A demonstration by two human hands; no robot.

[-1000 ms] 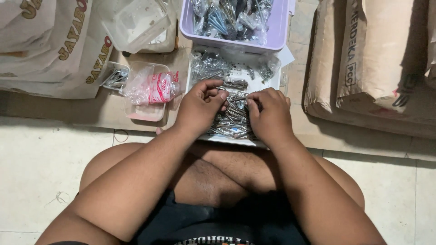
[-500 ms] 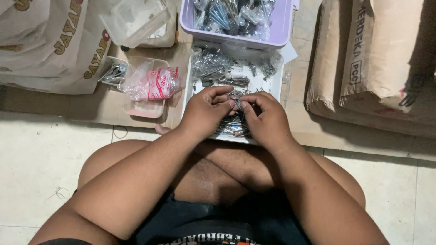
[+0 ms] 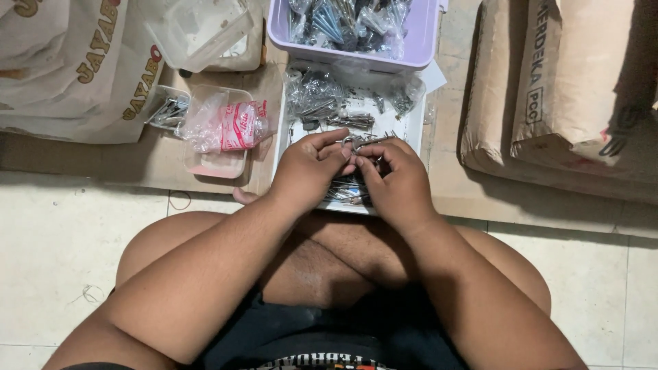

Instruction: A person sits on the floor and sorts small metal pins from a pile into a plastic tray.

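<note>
My left hand (image 3: 310, 166) and my right hand (image 3: 392, 177) meet fingertip to fingertip over a white tray (image 3: 415, 125) on the floor in front of my knees. Together they pinch a few long metal screws (image 3: 363, 142) that stick out to the right above the fingers. A heap of similar loose screws (image 3: 346, 192) lies in the tray under the hands, mostly hidden. Small clear bags of screws (image 3: 317, 92) lie at the tray's far end.
A lilac bin (image 3: 421, 41) with bagged hardware stands beyond the tray. To the left sit a clear box with a red-printed bag (image 3: 233, 127), a small tub of nails (image 3: 168, 113) and an upturned clear container (image 3: 199, 29). Paper sacks (image 3: 569, 89) lie right, printed sacks (image 3: 68, 68) left.
Both hands lifted from the screw heap and drew together toward me. The screws pinched between the fingers now point out to the right.
</note>
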